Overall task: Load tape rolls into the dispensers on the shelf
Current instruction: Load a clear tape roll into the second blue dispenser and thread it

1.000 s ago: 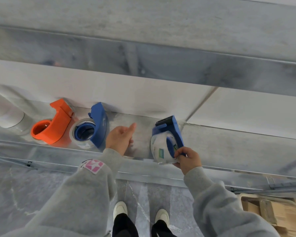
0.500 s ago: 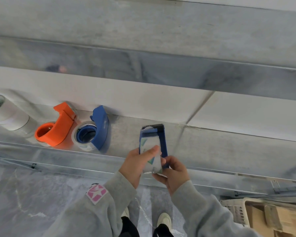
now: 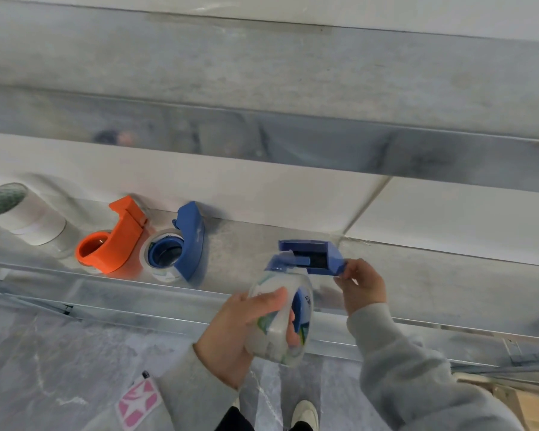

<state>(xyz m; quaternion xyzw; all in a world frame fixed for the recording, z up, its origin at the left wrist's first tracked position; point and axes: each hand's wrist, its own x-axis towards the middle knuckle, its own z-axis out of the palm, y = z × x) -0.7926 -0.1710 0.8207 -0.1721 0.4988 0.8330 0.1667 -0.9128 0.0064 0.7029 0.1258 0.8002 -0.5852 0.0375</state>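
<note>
I hold a blue tape dispenser (image 3: 311,256) with a clear tape roll (image 3: 274,325) on its hub, lifted just off the metal shelf (image 3: 417,275). My left hand (image 3: 240,334) wraps around the roll from the left. My right hand (image 3: 360,283) pinches the right end of the dispenser's cutter head. On the shelf to the left lie an orange dispenser (image 3: 112,241) and another blue dispenser (image 3: 181,247), each with a clear roll in it. A stack of white tape rolls (image 3: 22,216) stands at the far left.
A second metal shelf (image 3: 262,88) runs overhead, close above the lower one. The white back wall (image 3: 262,194) closes the shelf behind. Below are a grey marbled floor (image 3: 44,368), my shoes, and a cardboard box (image 3: 529,405) at the bottom right.
The dispenser was resting on the shelf under my right hand alone; my left hand came across and took the roll. Both hands lifted it toward me and turned it.
</note>
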